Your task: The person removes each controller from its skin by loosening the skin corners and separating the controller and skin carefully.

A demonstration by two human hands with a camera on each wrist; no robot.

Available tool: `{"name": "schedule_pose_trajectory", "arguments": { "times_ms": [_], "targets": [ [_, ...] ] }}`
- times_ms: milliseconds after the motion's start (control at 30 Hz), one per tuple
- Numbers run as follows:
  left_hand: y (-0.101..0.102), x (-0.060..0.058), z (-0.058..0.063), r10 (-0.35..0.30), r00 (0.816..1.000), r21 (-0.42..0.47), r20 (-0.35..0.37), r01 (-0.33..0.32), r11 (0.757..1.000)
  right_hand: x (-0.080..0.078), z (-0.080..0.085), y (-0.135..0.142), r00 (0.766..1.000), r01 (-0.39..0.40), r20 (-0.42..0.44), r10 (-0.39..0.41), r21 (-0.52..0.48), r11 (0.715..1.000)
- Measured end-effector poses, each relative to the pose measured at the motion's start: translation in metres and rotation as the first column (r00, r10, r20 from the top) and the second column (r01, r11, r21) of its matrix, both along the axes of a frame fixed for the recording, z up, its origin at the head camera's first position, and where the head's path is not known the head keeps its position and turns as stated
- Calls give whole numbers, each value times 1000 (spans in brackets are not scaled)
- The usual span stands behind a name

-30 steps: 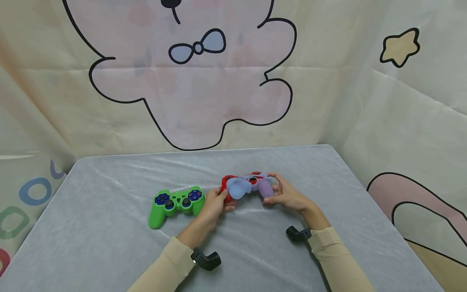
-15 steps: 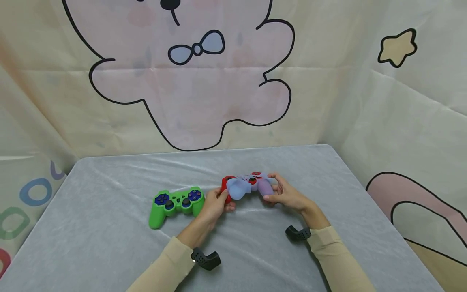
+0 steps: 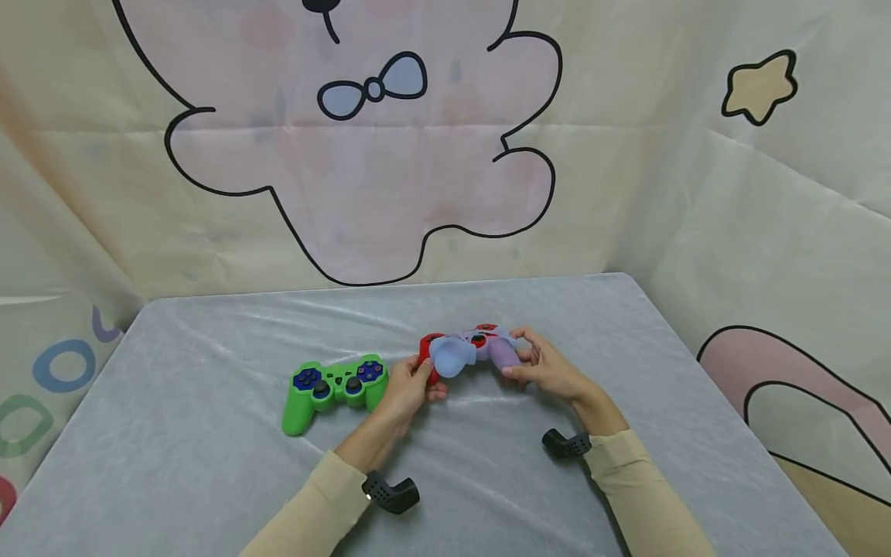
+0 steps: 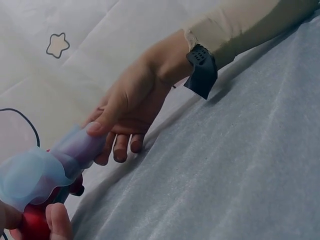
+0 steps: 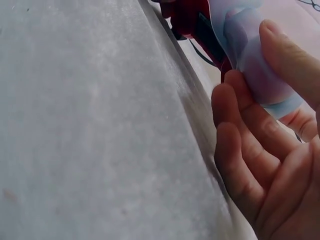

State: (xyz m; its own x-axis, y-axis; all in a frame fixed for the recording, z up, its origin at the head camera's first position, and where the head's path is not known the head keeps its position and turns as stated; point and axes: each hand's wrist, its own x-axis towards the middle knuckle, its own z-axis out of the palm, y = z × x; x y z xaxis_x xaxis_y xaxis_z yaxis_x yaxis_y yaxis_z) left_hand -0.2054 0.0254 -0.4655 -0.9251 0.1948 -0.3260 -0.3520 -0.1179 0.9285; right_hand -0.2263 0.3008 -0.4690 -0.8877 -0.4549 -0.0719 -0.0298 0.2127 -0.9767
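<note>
A red game controller point(image 3: 425, 350) is held just above the table in both hands, tilted, in the middle of the head view. Over its right grip lies a translucent blue-purple silicone cover point(image 3: 452, 357), whose left part bulges loose beside the bare red left grip. My left hand point(image 3: 405, 389) grips that red grip between thumb and fingers. With thumb and fingertips, my right hand point(image 3: 551, 373) pinches the covered right grip, which looks purple in the right wrist view, where the cover point(image 5: 265, 75) wraps it. The controller's underside point(image 5: 192, 20) shows dark red there.
A green game controller point(image 3: 336, 391) with blue buttons lies on the grey cloth-covered table point(image 3: 174, 464), just left of my left hand. Black wrist devices point(image 3: 391, 493) sit on both cuffs. Printed curtains point(image 3: 626, 178) stand behind and beside the table.
Both hands keep the same hold on the red controller and its cover. The head view has shifted slightly; otherwise little differs.
</note>
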Motion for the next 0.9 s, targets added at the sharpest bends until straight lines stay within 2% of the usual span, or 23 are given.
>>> {"name": "schedule_pose_trajectory", "arguments": {
  "times_ms": [233,500,900],
  "targets": [
    [0,-1,2,22,999,-3,28,-22,1000,1,3,-5,998,60,-31,-59,31,998],
    [2,-3,1,38,999,-6,29,-38,999,4,8,-9,993,114,-30,-112,48,992],
    [1,-3,1,50,998,12,39,-50,999,4,12,-13,991,129,-45,-125,105,986]
  ]
}}
